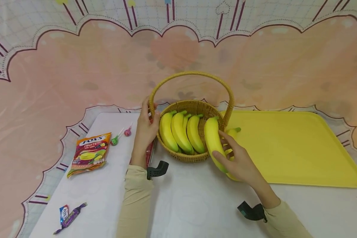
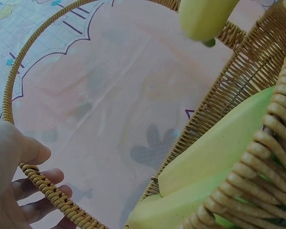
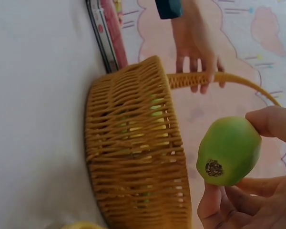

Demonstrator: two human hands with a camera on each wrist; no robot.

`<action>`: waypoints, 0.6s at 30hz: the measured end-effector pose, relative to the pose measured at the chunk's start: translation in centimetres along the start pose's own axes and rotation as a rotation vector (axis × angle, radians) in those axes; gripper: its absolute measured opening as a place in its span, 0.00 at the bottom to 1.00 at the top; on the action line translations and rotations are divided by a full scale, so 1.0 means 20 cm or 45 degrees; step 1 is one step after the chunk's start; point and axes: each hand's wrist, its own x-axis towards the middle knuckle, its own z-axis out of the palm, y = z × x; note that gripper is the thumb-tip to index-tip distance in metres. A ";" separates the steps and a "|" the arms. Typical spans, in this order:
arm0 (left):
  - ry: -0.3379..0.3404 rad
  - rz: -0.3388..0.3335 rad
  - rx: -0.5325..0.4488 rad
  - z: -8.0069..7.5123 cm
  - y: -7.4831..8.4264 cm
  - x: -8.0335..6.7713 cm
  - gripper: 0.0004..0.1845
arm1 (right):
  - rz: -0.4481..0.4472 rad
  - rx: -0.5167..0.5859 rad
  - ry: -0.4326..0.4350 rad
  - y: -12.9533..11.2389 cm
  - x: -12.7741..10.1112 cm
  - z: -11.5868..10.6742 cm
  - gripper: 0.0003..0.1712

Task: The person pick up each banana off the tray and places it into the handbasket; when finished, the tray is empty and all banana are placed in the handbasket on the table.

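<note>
My right hand grips a yellow banana over the right rim of a wicker basket. Its greenish, dark-tipped end faces the right wrist view, with thumb and fingertips on either side. Several bananas lie side by side inside the basket. At the basket's left, my left hand holds the arched handle, thumb on one side and fingers on the other. One more banana shows behind the right hand, partly hidden, at the yellow tray's left end.
The yellow tray lies right of the basket. A red flat package sits under my left wrist. Farther left are a candy bag, a green lollipop, a pink lollipop and a purple wrapped candy beside a small blue packet.
</note>
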 end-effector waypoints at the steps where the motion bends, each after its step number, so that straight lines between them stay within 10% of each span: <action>1: -0.001 -0.001 0.001 0.00 0.00 0.00 0.28 | 0.019 0.009 -0.008 -0.01 0.02 0.01 0.40; 18: 0.013 -0.008 0.022 0.00 0.01 0.02 0.28 | 0.083 -0.033 -0.028 -0.10 0.36 0.10 0.44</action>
